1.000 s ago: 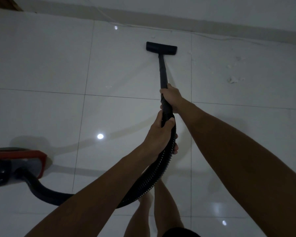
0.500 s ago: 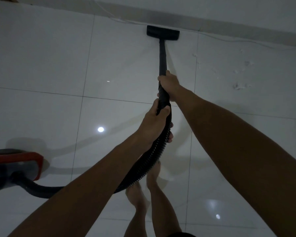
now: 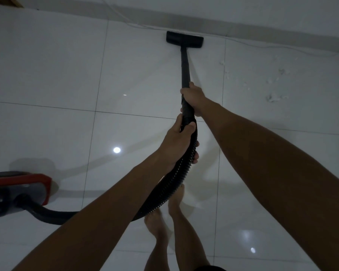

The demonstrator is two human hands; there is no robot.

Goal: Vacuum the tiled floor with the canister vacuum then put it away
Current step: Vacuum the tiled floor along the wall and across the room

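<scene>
The person stands barefoot on a glossy white tiled floor (image 3: 53, 61) and holds the black wand (image 3: 185, 64) of a canister vacuum with both hands. The right hand (image 3: 194, 97) is wrapped tight around the lower end of the wand, where the rigid tube meets the hose cuff. The left hand (image 3: 179, 142) is clenched around the ribbed black hose (image 3: 165, 194) just behind the right hand; thumb and fingers encircle it fully.

The wand runs straight away from the person to the floor nozzle (image 3: 185, 39). The nozzle is a flat black bar, set crosswise against the far edge of the floor, touching or just short of the pale baseboard (image 3: 262, 31). A thin white cable (image 3: 266, 48) lies along the same edge.

The hose curves down from the left hand, passes under the left forearm and joins the canister (image 3: 18, 190), which sits at the left edge of the floor. The canister has a red rim and a dark grey body; only part of it is in view. No brand, label or writing can be read on any part of the machine.

Small pale scraps of debris (image 3: 272, 97) lie scattered on the tiles to the right of the wand, near the far edge. Bright ceiling-light reflections show on several tiles. The person's bare feet (image 3: 157, 225) are close together beneath the hose loop.
</scene>
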